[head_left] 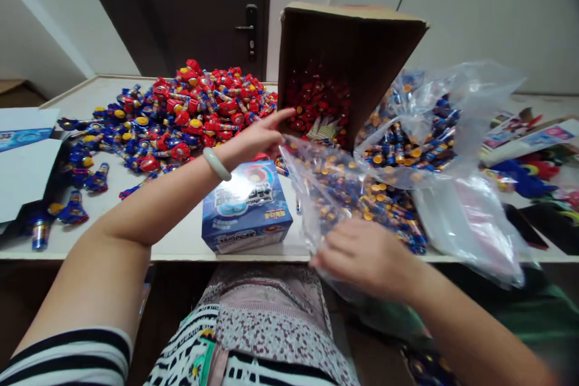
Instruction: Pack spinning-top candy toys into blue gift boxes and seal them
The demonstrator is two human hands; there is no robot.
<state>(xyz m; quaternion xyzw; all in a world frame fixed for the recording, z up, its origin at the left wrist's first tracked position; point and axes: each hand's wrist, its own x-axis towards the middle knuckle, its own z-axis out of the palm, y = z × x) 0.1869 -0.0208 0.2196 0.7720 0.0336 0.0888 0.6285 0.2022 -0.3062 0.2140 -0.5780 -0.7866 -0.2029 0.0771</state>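
Note:
A clear plastic bag (307,169) full of small blue and orange tube-shaped pieces lies on the table, its mouth toward me. My left hand (265,136), a pale bangle on its wrist, pinches the bag's upper left edge, with one finger pointing outward. Lower down, my right hand (362,253) is closed on the near edge of the same bag and is slightly blurred. Below my left hand sits a shut blue printed box (246,205). Behind the bag, a tipped cardboard carton (353,30) opens toward me, with red pieces and a striped glove (323,129) inside.
A large heap of red and blue toys (203,102) covers the table's left half. At far left stands a white box (27,163). Another clear bag (470,114) of pieces and folded plastic bags (470,223) lie to the right. The table's front edge runs close to my apron.

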